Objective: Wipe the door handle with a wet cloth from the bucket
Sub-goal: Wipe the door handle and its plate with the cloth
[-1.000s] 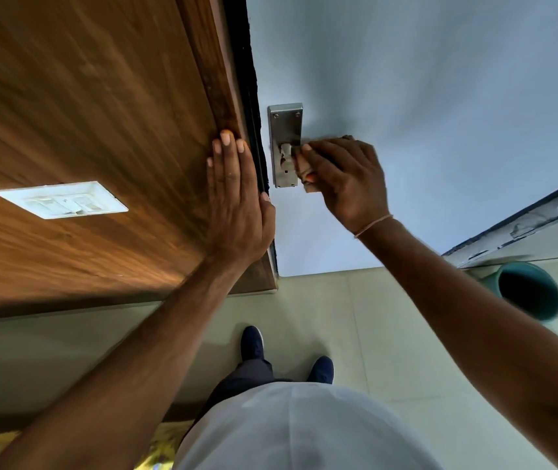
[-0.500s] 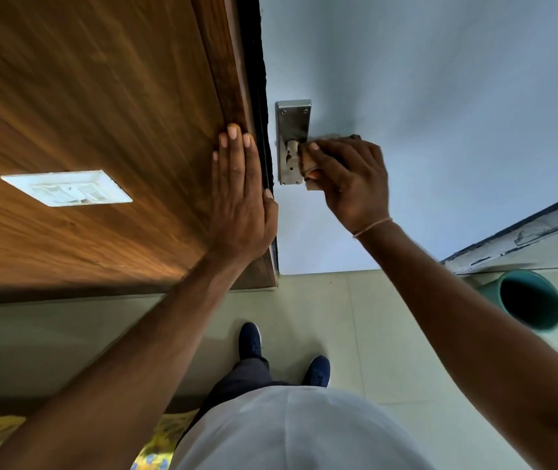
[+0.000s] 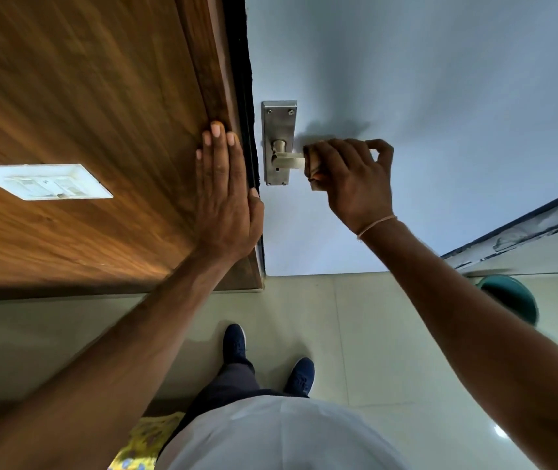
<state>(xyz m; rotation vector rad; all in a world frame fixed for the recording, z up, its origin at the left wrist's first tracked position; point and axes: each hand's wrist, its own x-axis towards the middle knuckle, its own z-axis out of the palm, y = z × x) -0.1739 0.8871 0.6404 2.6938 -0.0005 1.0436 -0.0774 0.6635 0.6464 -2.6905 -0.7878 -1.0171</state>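
Note:
A steel lever door handle on a tall metal backplate is fixed to the pale grey door. My right hand is shut on a small tan cloth, wrapped around the outer part of the lever; most of the cloth is hidden by my fingers. The inner part of the lever near the plate is bare. My left hand lies flat, fingers together, against the wooden frame beside the door edge. A green bucket stands on the floor at right, partly behind my right forearm.
A white switch plate sits on the wood-panelled wall at left. Beige floor tiles lie below, with my dark blue shoes on them. A yellow patterned mat shows at the bottom left. A second wall edge runs along the right.
My right hand has slid the cloth outward along the lever, away from the backplate, baring the lever's inner end. My left hand stays flat on the frame.

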